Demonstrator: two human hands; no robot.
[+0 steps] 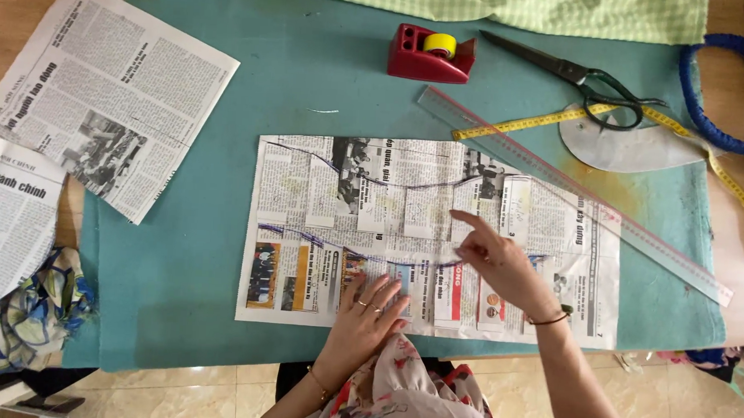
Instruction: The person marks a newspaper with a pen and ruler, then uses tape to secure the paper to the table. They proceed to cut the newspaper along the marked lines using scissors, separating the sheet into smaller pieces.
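Far left: a crumpled floral cloth in blue and cream (29, 311) is seen at the table's (177, 267) lower left edge, with two loose sheets of printed newspaper (109, 97) laid above it.
Centre sheet: a flat newspaper sheet marked with curved purple lines (321, 232) is spread across the teal-covered table, just in front of the person.
Left hand (363, 317): it is laid palm down on the sheet's lower edge, fingers (385, 291) spread flat and open, nothing gripped.
Right hand (499, 260): it is raised just over the sheet's right half, the fingers loosely open, the forefinger stretched toward the upper drawn line; nothing is held.
Upper middle: a red tape dispenser with a yellow roll (429, 53) is set beyond the sheet.
Right: a long clear plastic ruler (573, 193) is laid slantwise across the sheet's upper right corner; black-handled scissors (578, 76) and a yellow measuring tape (526, 122) are placed beyond it.
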